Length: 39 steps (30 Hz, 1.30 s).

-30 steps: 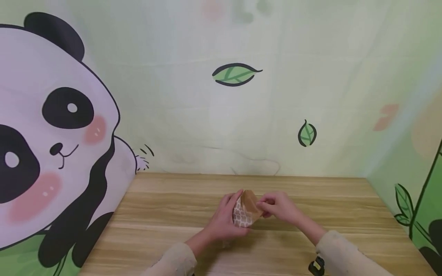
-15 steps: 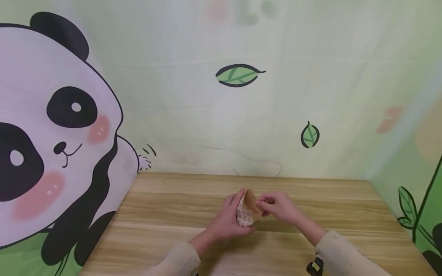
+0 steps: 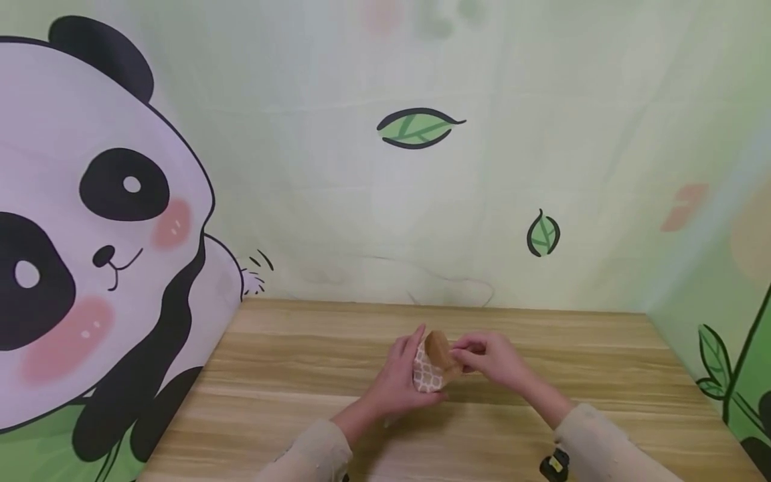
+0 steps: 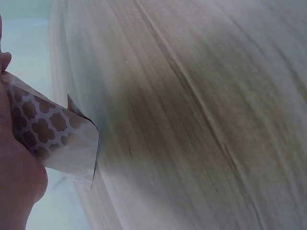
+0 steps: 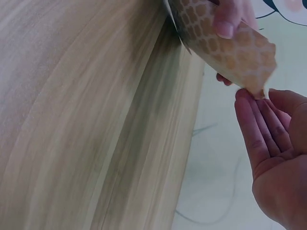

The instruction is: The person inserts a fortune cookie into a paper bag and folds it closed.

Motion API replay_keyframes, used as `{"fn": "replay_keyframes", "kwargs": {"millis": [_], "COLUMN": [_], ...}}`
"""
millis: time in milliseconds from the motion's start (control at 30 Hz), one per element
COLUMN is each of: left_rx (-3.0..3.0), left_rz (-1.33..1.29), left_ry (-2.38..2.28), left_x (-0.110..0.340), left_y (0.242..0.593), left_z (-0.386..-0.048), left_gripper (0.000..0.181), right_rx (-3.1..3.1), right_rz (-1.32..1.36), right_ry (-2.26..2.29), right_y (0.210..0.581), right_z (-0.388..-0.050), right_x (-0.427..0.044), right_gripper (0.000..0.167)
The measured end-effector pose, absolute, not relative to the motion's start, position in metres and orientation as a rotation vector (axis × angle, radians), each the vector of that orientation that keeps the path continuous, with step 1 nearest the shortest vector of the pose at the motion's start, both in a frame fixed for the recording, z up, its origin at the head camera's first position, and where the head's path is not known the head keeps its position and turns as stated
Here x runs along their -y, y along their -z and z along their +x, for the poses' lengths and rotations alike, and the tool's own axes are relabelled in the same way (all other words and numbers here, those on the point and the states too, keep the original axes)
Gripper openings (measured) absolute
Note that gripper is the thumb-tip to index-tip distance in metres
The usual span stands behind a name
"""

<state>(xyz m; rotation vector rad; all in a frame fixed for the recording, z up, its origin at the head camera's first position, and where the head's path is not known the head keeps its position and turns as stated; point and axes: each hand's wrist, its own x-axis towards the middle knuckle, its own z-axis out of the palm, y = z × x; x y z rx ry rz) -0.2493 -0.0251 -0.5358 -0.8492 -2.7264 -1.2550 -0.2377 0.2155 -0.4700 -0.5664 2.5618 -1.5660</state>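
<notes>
A brown paper bag point(image 3: 427, 376) with a white lattice print is held just above the table, its open mouth facing up in the head view. My left hand point(image 3: 394, 385) grips it from the left, fingers behind and thumb in front. At the mouth's right edge, my right hand point(image 3: 490, 358) pinches the paper between thumb and fingertips. In the right wrist view, the right hand point(image 5: 276, 143) holds a corner of the bag point(image 5: 240, 52). The left wrist view shows the bag's folded bottom end point(image 4: 72, 139) sticking out past the left hand point(image 4: 21, 177). The inside is mostly hidden.
The wooden table point(image 3: 289, 335) lies beneath both hands. Behind it hangs a pale green backdrop point(image 3: 325, 201) with leaves and a large panda point(image 3: 138, 268) on the left. A small black object point(image 3: 554, 464) shows by the right sleeve point(image 3: 593, 435).
The bag's mouth looks rounder and wider than half a second ago. Both hands keep their hold on the paper and have hardly moved. The head view has shifted slightly.
</notes>
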Motion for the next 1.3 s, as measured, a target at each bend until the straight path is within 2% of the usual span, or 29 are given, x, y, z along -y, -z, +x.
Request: {"fn": "replay_keyframes", "kwargs": {"millis": [400,667,900,1067,1300], "left_rx": [2.771,2.773,2.768,2.76,2.765], "left_rz": [-0.823,-0.811,-0.807,-0.799,-0.795], "left_ry": [1.251,1.244,1.228,1.215,1.189], "left_x": [0.031,0.034,0.033,0.031,0.026], "left_y": [0.536,0.536,0.534,0.533,0.536], "left_z": [-0.249,-0.249,-0.248,-0.247,-0.246], "left_gripper": [0.125,0.125,0.123,0.122,0.122], "right_rx": [-2.75,-2.872,-2.982,-3.009,-2.994], "right_rz": [-0.684,-0.961,-1.073,-1.177,-1.091], "right_ry": [1.462,1.241,1.055,1.055,1.084], "right_y": [0.471,0.471,0.478,0.484,0.488], "right_z": [-0.227,-0.214,-0.206,-0.205,-0.204], "right_x": [-0.227,-0.22,-0.209,-0.203,-0.199], "right_gripper": [0.02,0.019,0.023,0.02,0.02]}}
